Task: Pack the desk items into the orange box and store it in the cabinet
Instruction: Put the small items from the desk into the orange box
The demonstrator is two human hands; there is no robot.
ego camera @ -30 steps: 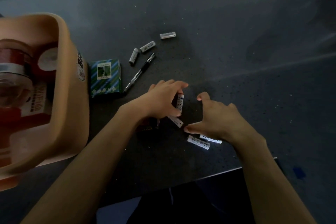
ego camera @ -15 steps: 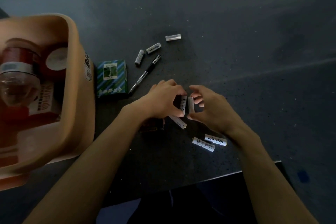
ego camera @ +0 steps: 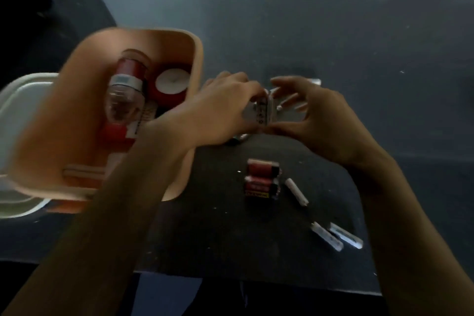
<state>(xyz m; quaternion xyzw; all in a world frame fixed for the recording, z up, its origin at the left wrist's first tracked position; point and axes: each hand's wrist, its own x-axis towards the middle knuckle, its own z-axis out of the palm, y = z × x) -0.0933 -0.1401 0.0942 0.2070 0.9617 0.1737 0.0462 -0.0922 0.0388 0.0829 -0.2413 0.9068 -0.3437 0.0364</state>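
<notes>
Both hands meet above the dark desk (ego camera: 359, 59), just right of the orange box (ego camera: 195, 64). My left hand (ego camera: 220, 110) and my right hand (ego camera: 318, 120) pinch a small bunch of white batteries (ego camera: 261, 110) between them. The box holds a clear bottle with a red cap (ego camera: 125, 95), a white-topped red tin (ego camera: 171, 83) and red packets. Two red batteries (ego camera: 261, 179) lie side by side below the hands. A single white battery (ego camera: 296, 191) rests beside them, and two more white batteries (ego camera: 336, 236) lie nearer the front edge.
A white lid or tray (ego camera: 18, 100) sits under the box's left side. The desk's front edge (ego camera: 256, 278) runs just below the loose batteries. The frame is motion-blurred; the pen and green card box are hidden behind my hands.
The view has tilted up and shifted left. Both hands have lifted off the desk with the white batteries held between them, uncovering two red batteries underneath.
</notes>
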